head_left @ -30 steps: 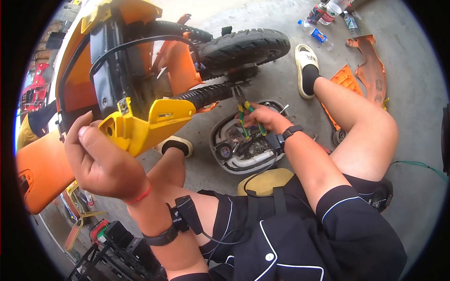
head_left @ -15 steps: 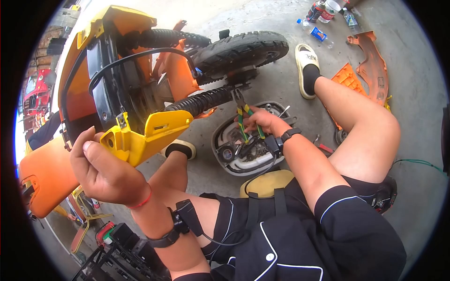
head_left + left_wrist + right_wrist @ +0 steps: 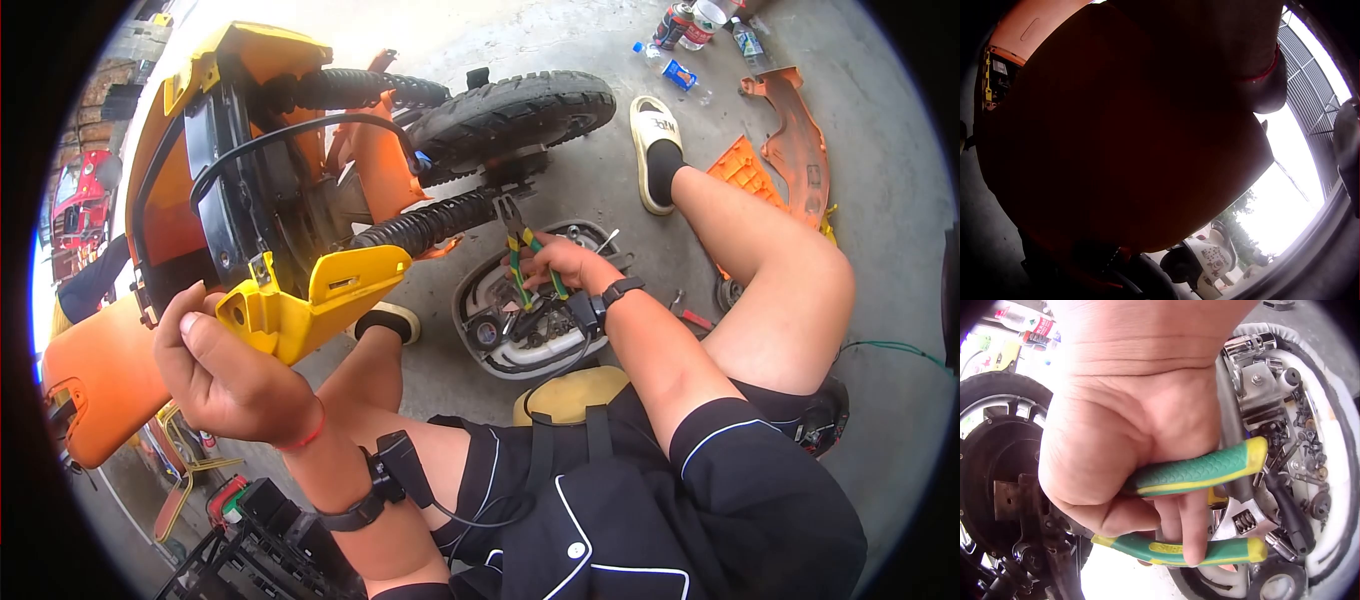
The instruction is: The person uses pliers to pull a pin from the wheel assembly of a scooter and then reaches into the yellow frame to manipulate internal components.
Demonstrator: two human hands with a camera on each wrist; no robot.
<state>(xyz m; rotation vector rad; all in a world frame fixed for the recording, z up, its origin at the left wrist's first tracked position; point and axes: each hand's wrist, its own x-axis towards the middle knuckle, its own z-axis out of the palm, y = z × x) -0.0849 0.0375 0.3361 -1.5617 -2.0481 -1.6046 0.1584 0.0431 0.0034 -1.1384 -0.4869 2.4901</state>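
1. Pliers sit in the right hand above an oval parts tray, near the tyre and a ribbed black gaiter; hand and handles partly block the view of the tray's adjustable wrench, black-handled screwdriver and loose screws.
2. Beside the yellow panel is the left hand, fingers curled; I cannot tell whether they grip it. Past a slippered foot lie orange fairing pieces and plastic bottles.
3. Compared with one second ago, panel and left hand appear lower in the head view; the right hand keeps its hold.
4. Green-and-yellow grips cover the spread handles, right-hand fingers bent around and between them; the metal jaws point toward the wheel hub, contact unclear.
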